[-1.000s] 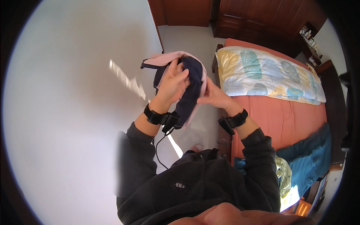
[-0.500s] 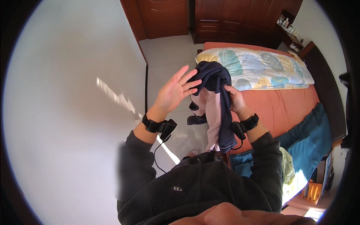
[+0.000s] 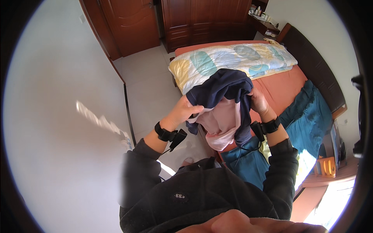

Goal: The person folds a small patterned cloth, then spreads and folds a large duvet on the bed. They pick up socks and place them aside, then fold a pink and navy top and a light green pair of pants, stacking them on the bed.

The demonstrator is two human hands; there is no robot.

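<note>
A navy and pale pink hooded garment (image 3: 223, 120) hangs between my two hands at the edge of the bed. Its dark blue upper part (image 3: 221, 87) is bunched in folds, and the pink part drapes below. My left hand (image 3: 184, 112) grips the garment's left side, thumb on top and fingers behind the cloth. On the other side, my right hand (image 3: 258, 101) is closed on the dark blue fabric, with its fingertips partly hidden in the folds. Both wrists carry black straps with small black devices.
The bed has an orange sheet (image 3: 274, 86), a patterned quilt (image 3: 233, 58) along its far side and a teal cover (image 3: 303, 106) at the near side. A white wall (image 3: 58, 128) stands to my left. Ahead are a brown door (image 3: 130, 25) and a wooden wardrobe (image 3: 202, 19).
My open left hand has come down and closed on the garment's left side. The garment is now spread wider between both hands. My view has turned toward the right.
</note>
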